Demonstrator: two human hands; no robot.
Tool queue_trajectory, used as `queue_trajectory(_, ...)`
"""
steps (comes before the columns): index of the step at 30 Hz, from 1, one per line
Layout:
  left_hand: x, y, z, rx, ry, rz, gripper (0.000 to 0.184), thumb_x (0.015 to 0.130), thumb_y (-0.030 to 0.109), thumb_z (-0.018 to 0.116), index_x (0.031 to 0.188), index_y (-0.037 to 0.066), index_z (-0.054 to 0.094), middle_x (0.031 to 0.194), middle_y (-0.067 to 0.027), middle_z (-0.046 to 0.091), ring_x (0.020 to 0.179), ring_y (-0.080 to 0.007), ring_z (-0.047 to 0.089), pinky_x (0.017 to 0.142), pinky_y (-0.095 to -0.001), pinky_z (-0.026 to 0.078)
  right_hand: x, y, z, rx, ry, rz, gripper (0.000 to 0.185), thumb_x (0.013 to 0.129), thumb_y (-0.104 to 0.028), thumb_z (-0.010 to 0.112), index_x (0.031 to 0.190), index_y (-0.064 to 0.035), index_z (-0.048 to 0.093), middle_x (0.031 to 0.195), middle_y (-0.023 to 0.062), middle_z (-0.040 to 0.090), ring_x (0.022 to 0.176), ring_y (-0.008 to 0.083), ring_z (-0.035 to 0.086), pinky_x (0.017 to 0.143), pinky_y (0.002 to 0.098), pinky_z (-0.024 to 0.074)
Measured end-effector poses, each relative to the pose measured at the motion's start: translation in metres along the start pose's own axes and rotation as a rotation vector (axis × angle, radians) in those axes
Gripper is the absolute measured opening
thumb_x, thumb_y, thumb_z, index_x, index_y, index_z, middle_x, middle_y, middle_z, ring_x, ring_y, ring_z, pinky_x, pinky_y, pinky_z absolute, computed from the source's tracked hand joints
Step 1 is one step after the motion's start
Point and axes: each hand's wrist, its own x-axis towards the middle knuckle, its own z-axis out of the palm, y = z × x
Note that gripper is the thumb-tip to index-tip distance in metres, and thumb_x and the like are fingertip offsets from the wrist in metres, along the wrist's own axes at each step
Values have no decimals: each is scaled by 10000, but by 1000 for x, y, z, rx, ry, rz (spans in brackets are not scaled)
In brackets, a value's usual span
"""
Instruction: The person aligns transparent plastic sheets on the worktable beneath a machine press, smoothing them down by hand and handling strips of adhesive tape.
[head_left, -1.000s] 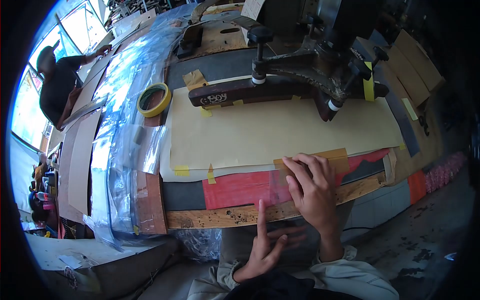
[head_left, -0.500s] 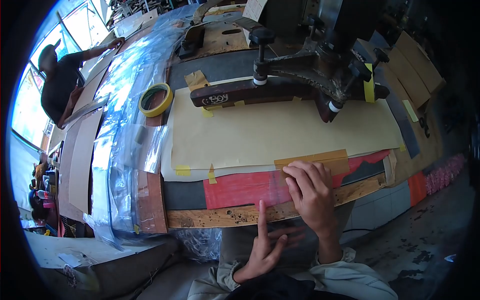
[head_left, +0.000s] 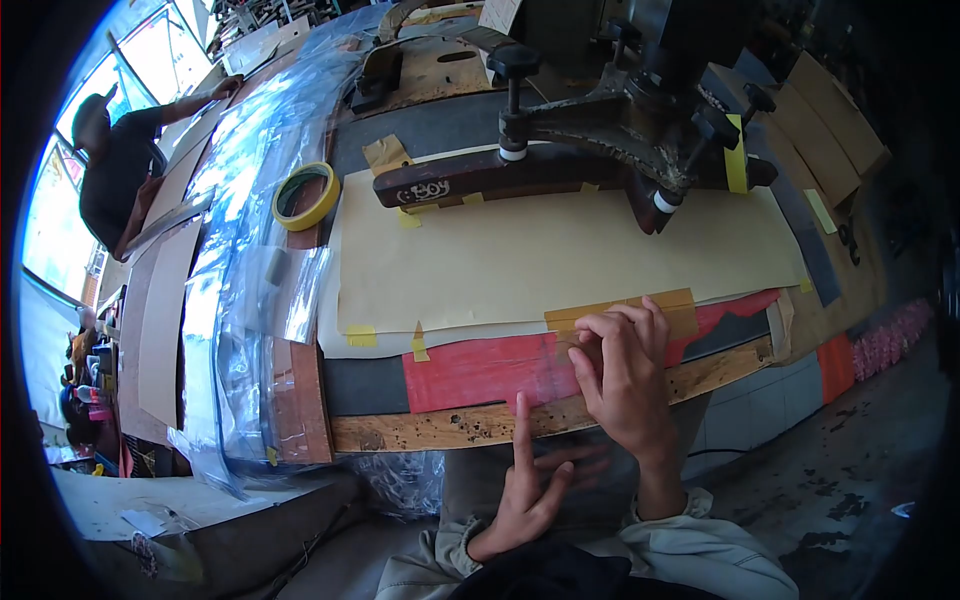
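Matt cream paper (head_left: pixel 560 260), glossy plastic sheeting (head_left: pixel 225 250), pitted wooden edge (head_left: pixel 430 432), smooth red sheet (head_left: pixel 470 372)

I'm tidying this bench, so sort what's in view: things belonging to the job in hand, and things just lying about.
Likely in the job: red sheet, by the left hand; brown strip, at the right hand; cream sheet; perhaps yellow tape roll.

Apparently lying about: clear plastic sheeting; cardboard; pink bundle.

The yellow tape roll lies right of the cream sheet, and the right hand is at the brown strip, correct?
Wrong side: in the head view, the yellow tape roll lies left of the cream sheet. The right hand is at the brown strip.
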Motion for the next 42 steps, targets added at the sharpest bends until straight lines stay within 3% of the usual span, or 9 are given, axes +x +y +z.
queue_trajectory(10,1,-2,-1,18,-1,31,801,946,-80,340,1445,176,-232,1192,-250,575,1075,-295,609,914,-388,505,-1,-3,-1,-32,-7,-1,395,739,-239,740,1029,-57,543,939,71,555,970,251,525,940,489,342)
queue_trajectory(20,1,-5,-2,56,27,46,798,938,-85,358,1456,154,-200,1164,-233,599,1055,-283,620,891,-366,519,-1,-3,-2,-65,23,-8,335,707,-253,768,909,-72,571,912,66,511,893,260,478,814,431,353)
queue_trajectory(28,2,-15,-2,83,95,87,517,933,-69,393,1373,50,148,1076,-190,647,984,-251,653,853,-333,527,-9,-11,0,-136,155,26,313,689,-274,788,900,-90,648,790,21,584,764,207,540,754,411,404)
queue_trajectory(31,4,-14,-1,178,131,117,464,931,-63,411,1330,34,194,1045,-180,659,944,-234,666,817,-312,530,-13,-5,5,-58,210,-64,238,726,-219,758,890,-66,676,865,27,635,751,200,555,692,389,439)
queue_trajectory(37,5,-21,-1,288,202,181,498,904,-68,477,1309,17,201,974,-196,662,888,-221,677,742,-284,531,-23,-26,-23,-174,15,-143,108,781,-89,659,852,-8,647,989,133,660,978,273,623,824,395,487)
queue_trajectory(38,7,-22,-1,348,211,215,509,896,-73,487,1307,14,200,961,-200,662,877,-219,678,731,-281,531,-29,-30,-27,-164,-59,-114,65,805,-55,599,831,5,606,1118,203,627,1147,326,567,928,435,465)
queue_trajectory(41,10,-22,1,359,217,278,527,879,-86,500,1300,1,197,932,-197,652,842,-212,678,723,-286,532,-38,-39,-28,-181,-163,-53,52,835,-48,549,826,2,560,1244,228,560,1247,355,485,993,487,423)
queue_trajectory(42,10,-21,2,353,217,264,525,876,-91,496,1298,-2,195,932,-195,648,848,-214,676,724,-288,533,-43,-37,-25,-146,-234,-53,59,844,-59,531,825,-3,529,1333,255,479,1310,391,398,1031,536,374)
